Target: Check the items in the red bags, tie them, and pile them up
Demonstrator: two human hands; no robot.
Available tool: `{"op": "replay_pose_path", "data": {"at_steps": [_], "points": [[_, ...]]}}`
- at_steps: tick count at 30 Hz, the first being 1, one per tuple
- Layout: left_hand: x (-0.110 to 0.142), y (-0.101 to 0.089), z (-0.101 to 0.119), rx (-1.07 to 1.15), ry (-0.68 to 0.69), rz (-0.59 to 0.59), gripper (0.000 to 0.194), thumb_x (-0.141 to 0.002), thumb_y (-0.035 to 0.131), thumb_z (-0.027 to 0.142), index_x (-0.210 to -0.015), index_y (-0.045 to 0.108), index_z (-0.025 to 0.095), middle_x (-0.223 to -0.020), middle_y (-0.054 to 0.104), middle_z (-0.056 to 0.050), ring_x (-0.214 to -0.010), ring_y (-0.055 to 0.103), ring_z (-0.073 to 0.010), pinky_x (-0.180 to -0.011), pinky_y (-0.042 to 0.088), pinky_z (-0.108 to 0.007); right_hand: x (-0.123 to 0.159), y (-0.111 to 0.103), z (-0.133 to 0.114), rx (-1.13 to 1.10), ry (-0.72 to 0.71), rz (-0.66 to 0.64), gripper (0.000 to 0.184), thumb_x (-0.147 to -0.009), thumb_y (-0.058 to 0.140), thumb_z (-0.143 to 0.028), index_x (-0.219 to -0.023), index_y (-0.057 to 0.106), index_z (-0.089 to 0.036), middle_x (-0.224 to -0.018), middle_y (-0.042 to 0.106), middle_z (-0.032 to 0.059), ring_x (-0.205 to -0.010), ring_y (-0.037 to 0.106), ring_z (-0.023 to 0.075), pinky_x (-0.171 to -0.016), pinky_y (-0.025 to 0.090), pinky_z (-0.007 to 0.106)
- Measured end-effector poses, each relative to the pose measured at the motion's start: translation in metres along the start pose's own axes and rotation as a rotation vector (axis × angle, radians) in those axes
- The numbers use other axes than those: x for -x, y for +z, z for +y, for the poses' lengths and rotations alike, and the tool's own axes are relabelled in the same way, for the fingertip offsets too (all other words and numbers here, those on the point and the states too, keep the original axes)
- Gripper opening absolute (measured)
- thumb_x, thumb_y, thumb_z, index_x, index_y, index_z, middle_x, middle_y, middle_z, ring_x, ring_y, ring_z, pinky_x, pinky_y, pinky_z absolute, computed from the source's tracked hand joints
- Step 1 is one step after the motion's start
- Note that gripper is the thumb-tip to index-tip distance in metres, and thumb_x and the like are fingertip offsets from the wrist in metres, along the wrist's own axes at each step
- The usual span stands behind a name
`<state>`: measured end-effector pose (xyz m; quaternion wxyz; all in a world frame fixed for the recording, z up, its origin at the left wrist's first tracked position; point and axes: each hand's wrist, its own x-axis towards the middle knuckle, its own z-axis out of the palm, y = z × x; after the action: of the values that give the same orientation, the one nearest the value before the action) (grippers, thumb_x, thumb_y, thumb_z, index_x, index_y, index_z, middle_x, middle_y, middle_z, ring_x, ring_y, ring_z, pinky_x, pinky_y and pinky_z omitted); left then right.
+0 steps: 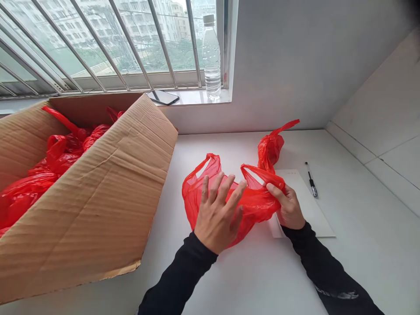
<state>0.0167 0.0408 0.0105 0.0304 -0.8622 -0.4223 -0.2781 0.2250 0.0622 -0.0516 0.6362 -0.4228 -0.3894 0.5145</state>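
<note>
A thin red plastic bag [259, 205] is spread out in front of me, its two handle loops toward the window side. My right hand [290, 208] grips the bag's right edge between thumb and fingers. Over its left and middle part, my left hand [220, 214] is stretched with fingers spread; whether its palm touches the plastic is hidden. Just beyond the right handle stands a bunched, knotted red plastic bag [271, 148], its twisted tail pointing up to the right. What it contains cannot be made out.
A cardboard box [114, 188] at the left holds several bunched red bags [62, 153]. White paper [308, 210] lies partly under my right hand, with a black pen [311, 180] beside it. On the barred window's sill are a phone [163, 97] and a water bottle [211, 61].
</note>
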Motion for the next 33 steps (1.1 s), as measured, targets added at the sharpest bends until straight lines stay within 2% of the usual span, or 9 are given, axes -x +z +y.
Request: {"op": "replay_pose_path", "data": {"at_steps": [5, 8, 10, 13, 20, 23, 26, 30, 33], "points": [[-0.003, -0.019, 0.013, -0.187, -0.086, -0.12, 0.017, -0.094, 0.05, 0.018, -0.089, 0.066, 0.018, -0.083, 0.062, -0.003, -0.104, 0.06, -0.0261, -0.121, 0.018, -0.062, -0.002, 0.003, -0.004, -0.081, -0.003, 0.021, 0.01, -0.083, 0.074, -0.03, -0.085, 0.069, -0.023, -0.077, 0.063, -0.0024, -0.071, 0.058, 0.0123, -0.069, 0.048, 0.023], [0.007, -0.036, 0.031, -0.136, -0.048, -0.128, 0.024, -0.095, 0.047, 0.013, -0.076, 0.06, 0.018, -0.073, 0.056, -0.002, -0.088, 0.06, -0.0218, -0.113, 0.036, -0.054, -0.002, 0.003, -0.006, -0.193, 0.051, 0.012, 0.012, -0.08, 0.074, -0.025, -0.09, 0.067, -0.023, -0.084, 0.066, -0.0015, -0.073, 0.06, 0.0126, -0.071, 0.05, 0.023], [0.017, -0.041, 0.04, -0.057, -0.017, -0.21, 0.026, -0.098, 0.045, 0.016, -0.075, 0.057, 0.019, -0.069, 0.054, -0.001, -0.072, 0.057, -0.0197, -0.085, 0.053, -0.042, -0.002, 0.003, -0.008, -0.252, 0.079, -0.006, 0.016, -0.077, 0.072, -0.021, -0.091, 0.065, -0.023, -0.084, 0.065, -0.0019, -0.072, 0.059, 0.0123, -0.069, 0.05, 0.023], [0.029, -0.039, 0.044, 0.082, -0.101, -0.431, 0.029, -0.102, 0.036, 0.023, -0.081, 0.056, 0.021, -0.066, 0.056, 0.0, -0.054, 0.052, -0.0184, -0.048, 0.041, -0.032, -0.001, 0.002, -0.011, -0.272, 0.127, -0.051, 0.02, -0.075, 0.069, -0.018, -0.093, 0.063, -0.024, -0.081, 0.061, -0.0023, -0.068, 0.057, 0.0124, -0.064, 0.049, 0.023], [0.033, -0.012, 0.027, 0.066, -0.399, -0.836, 0.033, -0.096, 0.034, 0.01, -0.12, 0.055, 0.016, -0.084, 0.072, -0.007, -0.073, 0.07, -0.0256, -0.056, 0.045, -0.032, 0.004, 0.005, -0.019, 0.091, 0.158, -0.302, 0.042, -0.081, 0.075, -0.031, -0.121, 0.059, -0.029, -0.093, 0.063, 0.0007, -0.076, 0.062, 0.018, -0.071, 0.053, 0.032], [0.032, -0.004, 0.02, 0.006, -0.428, -0.871, 0.03, -0.096, 0.037, 0.012, -0.114, 0.06, 0.016, -0.078, 0.072, -0.007, -0.069, 0.07, -0.0283, -0.054, 0.044, -0.034, 0.008, 0.011, -0.019, 0.353, 0.16, -0.386, 0.051, -0.081, 0.077, -0.035, -0.127, 0.058, -0.028, -0.098, 0.067, 0.0023, -0.083, 0.064, 0.0209, -0.076, 0.053, 0.034], [0.034, 0.0, 0.017, -0.04, -0.466, -0.85, 0.037, -0.099, 0.037, 0.021, -0.133, 0.051, 0.015, -0.082, 0.073, -0.008, -0.073, 0.072, -0.0308, -0.055, 0.046, -0.035, 0.009, 0.014, -0.014, 0.484, 0.111, -0.381, 0.02, -0.091, 0.066, -0.04, -0.101, 0.068, -0.023, -0.085, 0.065, 0.0013, -0.075, 0.06, 0.0183, -0.07, 0.049, 0.033], [0.035, -0.008, 0.023, -0.137, -0.476, -0.828, 0.05, -0.099, 0.039, 0.024, -0.148, 0.037, 0.016, -0.083, 0.074, -0.008, -0.073, 0.073, -0.0298, -0.052, 0.047, -0.032, 0.007, 0.012, -0.008, 0.471, -0.009, -0.197, 0.02, -0.097, 0.056, -0.043, -0.094, 0.061, -0.023, -0.072, 0.053, -0.0017, -0.063, 0.048, 0.0144, -0.061, 0.042, 0.03], [0.037, -0.02, 0.035, -0.104, -0.362, -0.825, 0.047, -0.097, 0.039, 0.015, -0.143, 0.046, 0.024, -0.08, 0.073, -0.004, -0.07, 0.073, -0.0272, -0.052, 0.047, -0.031, 0.006, 0.011, -0.007, 0.359, -0.065, -0.097, 0.019, -0.098, 0.054, -0.043, -0.102, 0.06, -0.026, -0.081, 0.052, -0.0001, -0.07, 0.049, 0.0152, -0.065, 0.042, 0.03]]}}
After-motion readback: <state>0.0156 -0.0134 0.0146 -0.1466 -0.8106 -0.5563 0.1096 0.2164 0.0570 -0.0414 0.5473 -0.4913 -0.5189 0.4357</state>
